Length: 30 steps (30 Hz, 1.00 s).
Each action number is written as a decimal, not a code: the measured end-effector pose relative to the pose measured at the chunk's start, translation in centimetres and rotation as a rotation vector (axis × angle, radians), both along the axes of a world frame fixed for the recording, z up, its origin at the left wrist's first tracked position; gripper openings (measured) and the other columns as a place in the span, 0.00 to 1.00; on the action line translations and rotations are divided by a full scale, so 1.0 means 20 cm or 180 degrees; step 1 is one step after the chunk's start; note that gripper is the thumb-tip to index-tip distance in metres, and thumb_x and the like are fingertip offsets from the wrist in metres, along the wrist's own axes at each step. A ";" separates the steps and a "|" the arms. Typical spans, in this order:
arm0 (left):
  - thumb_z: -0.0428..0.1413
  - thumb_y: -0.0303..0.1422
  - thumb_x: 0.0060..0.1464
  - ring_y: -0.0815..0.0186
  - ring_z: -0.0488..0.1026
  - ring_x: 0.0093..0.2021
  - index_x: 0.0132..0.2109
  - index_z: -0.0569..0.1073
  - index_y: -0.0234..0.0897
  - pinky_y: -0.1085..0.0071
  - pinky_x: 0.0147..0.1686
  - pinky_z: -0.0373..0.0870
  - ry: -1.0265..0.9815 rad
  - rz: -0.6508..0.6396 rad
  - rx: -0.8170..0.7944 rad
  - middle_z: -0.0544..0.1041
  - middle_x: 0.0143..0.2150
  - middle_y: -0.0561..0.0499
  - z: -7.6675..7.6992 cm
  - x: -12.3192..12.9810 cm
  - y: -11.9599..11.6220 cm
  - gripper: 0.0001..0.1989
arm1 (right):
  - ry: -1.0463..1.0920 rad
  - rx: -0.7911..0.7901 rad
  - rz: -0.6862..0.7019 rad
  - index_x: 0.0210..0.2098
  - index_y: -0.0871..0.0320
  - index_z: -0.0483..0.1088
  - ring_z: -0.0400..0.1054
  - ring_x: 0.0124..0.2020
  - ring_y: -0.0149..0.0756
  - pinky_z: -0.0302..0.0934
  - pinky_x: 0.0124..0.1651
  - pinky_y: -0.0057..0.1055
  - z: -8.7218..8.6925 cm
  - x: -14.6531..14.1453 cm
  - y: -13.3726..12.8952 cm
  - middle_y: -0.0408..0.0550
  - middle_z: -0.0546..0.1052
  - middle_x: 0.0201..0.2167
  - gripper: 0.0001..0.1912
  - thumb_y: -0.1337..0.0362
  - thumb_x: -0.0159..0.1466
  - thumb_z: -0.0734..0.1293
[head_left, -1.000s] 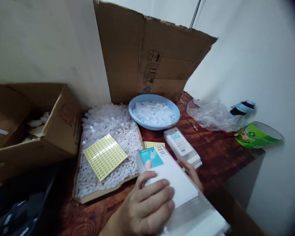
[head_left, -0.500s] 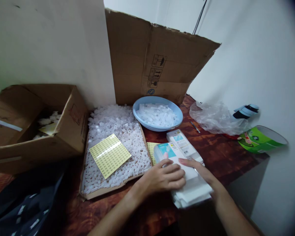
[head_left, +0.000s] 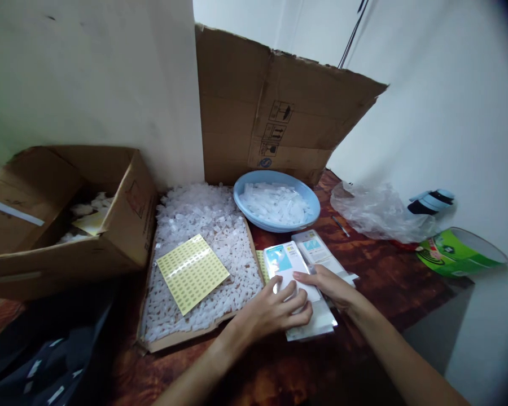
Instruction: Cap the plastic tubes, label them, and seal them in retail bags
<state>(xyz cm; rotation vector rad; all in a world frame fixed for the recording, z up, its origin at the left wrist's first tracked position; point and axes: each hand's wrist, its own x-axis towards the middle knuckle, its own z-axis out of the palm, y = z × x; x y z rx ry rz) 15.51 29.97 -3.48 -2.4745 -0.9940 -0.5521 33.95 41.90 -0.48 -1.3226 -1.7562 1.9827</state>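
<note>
A stack of clear plastic packets with white and blue printed cards [head_left: 280, 256] lies at the table's front, right of centre. My left hand [head_left: 279, 307] grips it from the left, its curled fingers across the top packet. From the right side my right hand [head_left: 332, 287] holds the same stack, thumb on the top card and the other fingers partly hidden. A second stack of similar packets [head_left: 317, 248] lies just behind, partly covered by my right hand. A yellow sticker sheet [head_left: 260, 265] shows under the left edge of the front stack.
A cardboard tray [head_left: 186, 336] full of small white plastic pieces bears another yellow sticker sheet [head_left: 192, 274]. Behind stand a blue basin [head_left: 239, 206] of clear pieces and a cardboard panel [head_left: 232, 101]. An open carton [head_left: 127, 214] is left; a plastic bag [head_left: 364, 208] and green tub [head_left: 444, 251] are right.
The front stack has come down onto the table, its near end shifting left and away from me. Both hands have moved with it and keep hold. The view has shifted slightly.
</note>
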 end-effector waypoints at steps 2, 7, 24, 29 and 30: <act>0.51 0.27 0.68 0.56 0.72 0.57 0.59 0.70 0.41 0.54 0.56 0.69 0.0115 0.0082 0.0087 0.73 0.58 0.47 0.01 0.00 0.00 0.14 | -0.0248 0.0475 0.0110 0.45 0.61 0.79 0.78 0.46 0.53 0.70 0.52 0.42 -0.01 0.00 -0.01 0.52 0.84 0.39 0.25 0.45 0.62 0.71; 0.51 0.30 0.70 0.56 0.71 0.58 0.57 0.71 0.42 0.53 0.59 0.66 0.0305 0.0130 -0.0056 0.74 0.57 0.46 0.03 0.04 0.00 0.12 | -0.1018 0.2243 0.0142 0.46 0.57 0.79 0.77 0.48 0.55 0.68 0.55 0.47 0.05 0.10 -0.07 0.56 0.84 0.45 0.22 0.47 0.67 0.65; 0.52 0.20 0.62 0.55 0.77 0.52 0.58 0.73 0.36 0.63 0.47 0.74 -0.0707 0.0032 -0.1791 0.75 0.57 0.42 0.31 0.01 0.49 0.19 | -0.1728 0.3164 0.1400 0.43 0.54 0.67 0.76 0.40 0.45 0.69 0.43 0.36 -0.01 0.37 0.22 0.48 0.74 0.44 0.19 0.60 0.56 0.75; 0.53 0.19 0.60 0.55 0.79 0.50 0.53 0.75 0.33 0.66 0.41 0.74 0.0072 0.0086 -0.1951 0.76 0.56 0.40 0.32 0.16 0.82 0.16 | -0.1646 0.3745 0.1402 0.45 0.56 0.69 0.77 0.45 0.50 0.70 0.44 0.39 -0.01 0.35 0.22 0.58 0.68 0.58 0.13 0.57 0.64 0.70; 0.55 0.19 0.58 0.55 0.79 0.50 0.52 0.75 0.33 0.66 0.41 0.74 0.0131 0.0122 -0.2017 0.77 0.55 0.40 0.31 0.19 0.88 0.16 | -0.1594 0.3797 0.1366 0.48 0.55 0.68 0.77 0.47 0.51 0.70 0.45 0.39 -0.02 0.35 0.23 0.59 0.68 0.59 0.15 0.55 0.66 0.68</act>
